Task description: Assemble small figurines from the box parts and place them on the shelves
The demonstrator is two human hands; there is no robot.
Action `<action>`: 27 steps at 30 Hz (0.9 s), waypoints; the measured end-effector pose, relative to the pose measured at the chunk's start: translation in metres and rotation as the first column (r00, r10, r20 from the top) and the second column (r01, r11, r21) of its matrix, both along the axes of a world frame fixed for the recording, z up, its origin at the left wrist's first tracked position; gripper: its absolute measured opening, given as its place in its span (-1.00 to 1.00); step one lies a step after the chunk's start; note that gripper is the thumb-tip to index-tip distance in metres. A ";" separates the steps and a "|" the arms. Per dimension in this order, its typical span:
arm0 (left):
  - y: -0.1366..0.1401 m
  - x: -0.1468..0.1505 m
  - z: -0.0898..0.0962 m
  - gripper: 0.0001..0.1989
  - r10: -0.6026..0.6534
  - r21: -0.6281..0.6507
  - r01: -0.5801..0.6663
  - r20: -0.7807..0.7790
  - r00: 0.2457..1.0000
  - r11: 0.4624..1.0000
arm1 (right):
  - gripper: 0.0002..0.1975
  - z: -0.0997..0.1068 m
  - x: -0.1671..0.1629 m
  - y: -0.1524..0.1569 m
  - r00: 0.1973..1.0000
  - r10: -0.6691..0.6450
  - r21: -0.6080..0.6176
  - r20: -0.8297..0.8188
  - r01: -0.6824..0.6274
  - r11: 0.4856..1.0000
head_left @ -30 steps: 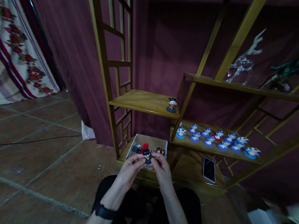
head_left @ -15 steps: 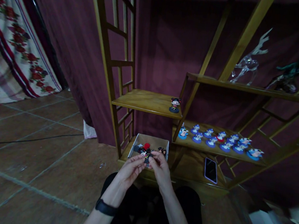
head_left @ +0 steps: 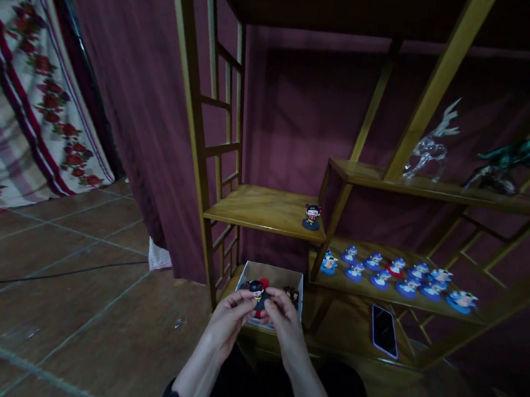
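A small doll figurine point(head_left: 256, 289) with black hair and a pale face is between my two hands, its dark round base point(head_left: 260, 303) showing below it. The fingertips of my left hand point(head_left: 230, 316) pinch the figurine's side. My right hand point(head_left: 284, 317) has thumb and fingers closed at the edge of the base. Just beneath and behind my hands is an open white box point(head_left: 272, 271) with several black and red figurine pieces in it, partly hidden by my fingers. On the wooden shelf above, a matching doll figurine point(head_left: 312, 216) stands upright on a dark base.
Several blue and white figurines point(head_left: 380, 279) stand on the shelf to the right, one with a red base. A phone point(head_left: 384, 331) lies on the lowest board. Higher up are a clear deer ornament point(head_left: 429, 151) and a dark green ornament point(head_left: 510, 164). A cable point(head_left: 53, 276) crosses the tiled floor.
My view has tilted upward, so the shelves appear lower. The figurine's face now shows more clearly between my hands. Both hands keep hold of it above the box.
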State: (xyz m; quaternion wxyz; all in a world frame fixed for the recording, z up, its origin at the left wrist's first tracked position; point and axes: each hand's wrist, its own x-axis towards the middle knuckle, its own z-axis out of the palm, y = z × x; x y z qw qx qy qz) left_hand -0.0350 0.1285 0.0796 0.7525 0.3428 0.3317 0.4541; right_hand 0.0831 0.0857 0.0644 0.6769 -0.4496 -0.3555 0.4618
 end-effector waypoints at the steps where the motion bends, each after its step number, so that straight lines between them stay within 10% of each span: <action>1: 0.000 0.000 0.005 -0.81 -0.002 0.032 0.002 -0.013 1.000 0.999 | -0.67 0.003 0.000 0.001 1.000 0.006 0.001 -0.013 -0.006 1.000; 27: 0.024 0.010 0.085 -0.65 -0.154 0.147 0.149 0.025 0.988 0.978 | -0.66 0.079 0.022 0.026 0.988 0.085 0.124 -0.129 -0.069 0.990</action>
